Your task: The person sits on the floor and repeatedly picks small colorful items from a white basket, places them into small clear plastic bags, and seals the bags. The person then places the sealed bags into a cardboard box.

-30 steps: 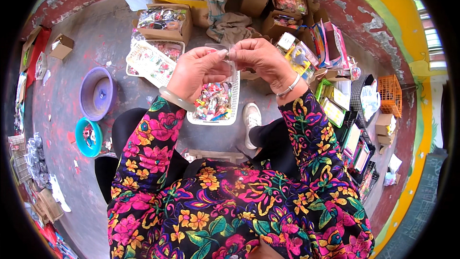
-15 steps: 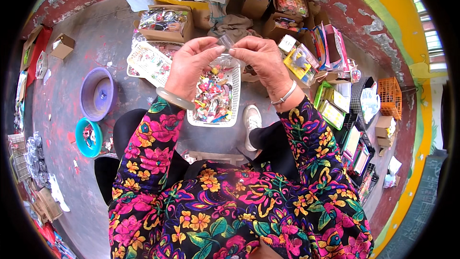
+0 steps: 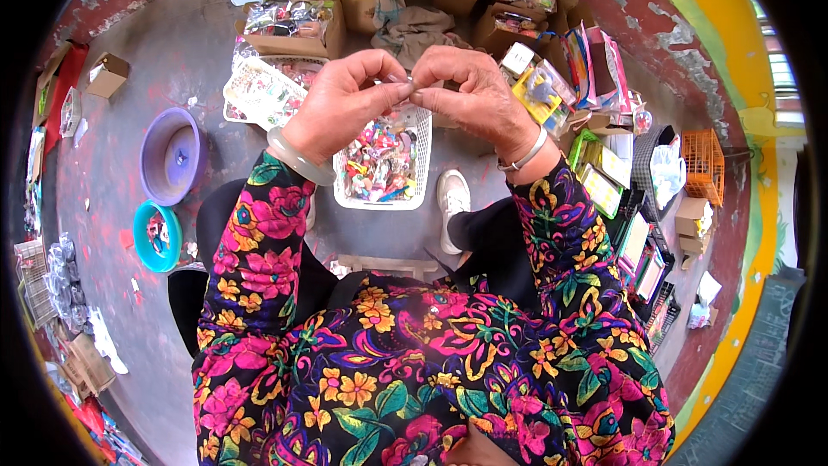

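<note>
My left hand (image 3: 341,103) and my right hand (image 3: 479,99) meet fingertip to fingertip in front of me. Thumbs and forefingers of both are pinched together. A small clear plastic bag was visible between them earlier; now the fingers almost wholly hide it. Below the hands stands a white plastic basket (image 3: 379,204), heaped with small colourful trinkets (image 3: 384,164), some in clear wrapping. Neither hand touches the basket.
Left of the basket sits another white basket (image 3: 263,91) with goods. A purple basin (image 3: 145,155) and a teal basin (image 3: 138,237) stand farther left. Opened cardboard boxes (image 3: 297,43) line the back. On the right are a green basket (image 3: 595,194) and an orange crate (image 3: 703,168).
My hands have drawn closer, with their fingertips now pressed together. The clear bag seen between them before is mostly hidden. The view has shifted slightly.
</note>
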`<action>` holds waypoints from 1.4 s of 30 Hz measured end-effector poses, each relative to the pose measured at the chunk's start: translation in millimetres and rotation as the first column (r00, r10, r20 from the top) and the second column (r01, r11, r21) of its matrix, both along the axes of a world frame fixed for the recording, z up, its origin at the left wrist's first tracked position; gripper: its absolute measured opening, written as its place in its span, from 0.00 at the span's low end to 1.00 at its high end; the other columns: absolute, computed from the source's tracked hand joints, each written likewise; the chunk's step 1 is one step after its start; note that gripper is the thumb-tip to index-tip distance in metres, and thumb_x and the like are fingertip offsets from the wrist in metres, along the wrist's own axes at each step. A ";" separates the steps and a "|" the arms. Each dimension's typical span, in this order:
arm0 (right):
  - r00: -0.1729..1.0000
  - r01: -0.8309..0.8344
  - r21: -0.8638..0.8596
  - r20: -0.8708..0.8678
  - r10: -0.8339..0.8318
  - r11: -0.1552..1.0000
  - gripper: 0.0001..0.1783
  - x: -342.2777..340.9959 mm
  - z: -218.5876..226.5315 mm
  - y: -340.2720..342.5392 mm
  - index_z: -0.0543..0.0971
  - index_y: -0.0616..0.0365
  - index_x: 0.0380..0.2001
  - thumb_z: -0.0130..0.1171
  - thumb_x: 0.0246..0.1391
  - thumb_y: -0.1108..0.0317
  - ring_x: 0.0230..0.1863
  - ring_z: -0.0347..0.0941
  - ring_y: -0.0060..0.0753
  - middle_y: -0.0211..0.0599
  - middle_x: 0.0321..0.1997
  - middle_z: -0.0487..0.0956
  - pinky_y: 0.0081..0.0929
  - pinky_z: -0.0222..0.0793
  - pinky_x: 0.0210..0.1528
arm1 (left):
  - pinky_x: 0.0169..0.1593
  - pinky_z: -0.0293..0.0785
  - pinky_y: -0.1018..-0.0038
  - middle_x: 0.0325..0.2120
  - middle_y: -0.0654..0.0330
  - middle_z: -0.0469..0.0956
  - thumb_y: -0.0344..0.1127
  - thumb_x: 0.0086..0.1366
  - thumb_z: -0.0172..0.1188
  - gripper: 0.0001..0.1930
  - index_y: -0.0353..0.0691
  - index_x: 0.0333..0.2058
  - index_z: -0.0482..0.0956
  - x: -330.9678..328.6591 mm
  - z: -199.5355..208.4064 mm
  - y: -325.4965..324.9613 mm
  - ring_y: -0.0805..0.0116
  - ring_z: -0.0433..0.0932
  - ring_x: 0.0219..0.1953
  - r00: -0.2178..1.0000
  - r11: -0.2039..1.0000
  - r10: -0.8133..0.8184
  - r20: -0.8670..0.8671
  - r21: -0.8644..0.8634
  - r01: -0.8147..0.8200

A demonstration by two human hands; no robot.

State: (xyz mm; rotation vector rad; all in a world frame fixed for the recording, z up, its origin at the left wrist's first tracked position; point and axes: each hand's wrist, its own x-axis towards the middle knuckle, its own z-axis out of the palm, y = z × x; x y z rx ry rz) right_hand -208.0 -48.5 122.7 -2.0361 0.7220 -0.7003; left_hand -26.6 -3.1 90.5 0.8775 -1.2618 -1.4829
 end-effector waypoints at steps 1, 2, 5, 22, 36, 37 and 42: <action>1.000 -0.008 0.010 0.004 0.008 1.000 0.05 -0.2 0.2 0.8 0.73 0.64 0.20 0.58 0.37 0.74 0.26 0.66 0.27 0.34 0.21 0.70 0.23 0.61 0.29 | 0.32 0.65 0.85 0.25 0.68 0.71 0.28 0.58 0.56 0.03 0.36 0.29 0.74 0.8 1.6 0.3 0.82 0.68 0.27 1.000 1.000 -0.010 0.025 -0.010 0.011; 1.000 -0.016 0.020 0.009 0.016 1.000 0.05 -0.2 0.6 1.4 0.73 0.64 0.20 0.58 0.37 0.74 0.26 0.66 0.27 0.34 0.21 0.70 0.23 0.61 0.30 | 0.32 0.65 0.85 0.25 0.68 0.71 0.28 0.58 0.55 0.02 0.36 0.29 0.74 1.1 2.6 0.8 0.82 0.68 0.27 0.998 1.000 -0.021 0.051 -0.019 0.022; 0.996 -0.048 0.018 0.074 0.046 0.999 0.05 1.4 3.5 2.9 0.73 0.63 0.20 0.57 0.37 0.75 0.26 0.66 0.27 0.34 0.21 0.70 0.24 0.61 0.30 | 0.30 0.65 0.85 0.24 0.68 0.71 0.27 0.57 0.56 0.02 0.35 0.28 0.73 -0.9 2.6 2.8 0.82 0.67 0.26 0.990 0.987 0.071 0.123 -0.155 -0.051; 0.996 -0.017 0.068 0.093 0.010 0.998 0.06 -4.1 -9.2 -4.6 0.76 0.65 0.25 0.58 0.45 0.72 0.28 0.66 0.17 0.28 0.25 0.72 0.16 0.62 0.31 | 0.34 0.66 0.85 0.25 0.67 0.74 0.30 0.58 0.57 0.06 0.32 0.31 0.76 9.1 6.5 -2.8 0.82 0.70 0.29 0.993 1.000 0.027 0.113 -0.012 -0.026; 0.981 0.123 0.098 -0.160 -0.106 0.988 0.13 2.3 -107.5 -31.4 0.77 0.57 0.36 0.58 0.46 0.63 0.36 0.73 0.30 0.36 0.35 0.77 0.25 0.67 0.42 | 0.31 0.73 0.84 0.28 0.54 0.78 0.27 0.58 0.55 0.08 0.29 0.36 0.75 41.7 8.4 -12.5 0.70 0.78 0.29 0.856 0.883 0.469 -0.220 0.114 -0.455; 0.951 0.016 -0.088 -0.305 -0.042 0.996 0.12 5.9 -128.0 -24.7 0.78 0.56 0.33 0.58 0.44 0.64 0.36 0.73 0.35 0.37 0.34 0.77 0.28 0.67 0.41 | 0.33 0.76 0.81 0.28 0.52 0.78 0.28 0.59 0.54 0.09 0.28 0.37 0.74 42.6 10.0 -11.2 0.65 0.79 0.31 0.850 0.882 0.471 -0.235 0.107 -0.459; 0.612 -0.475 -0.185 -0.772 0.172 0.860 0.10 18.9 -226.2 23.8 0.76 0.58 0.25 0.56 0.37 0.67 0.38 0.69 0.43 0.39 0.27 0.73 0.39 0.66 0.39 | 0.35 0.76 0.80 0.29 0.52 0.77 0.28 0.59 0.54 0.09 0.27 0.37 0.74 29.3 3.7 -13.4 0.63 0.79 0.31 0.837 0.892 0.450 -0.310 0.127 -0.433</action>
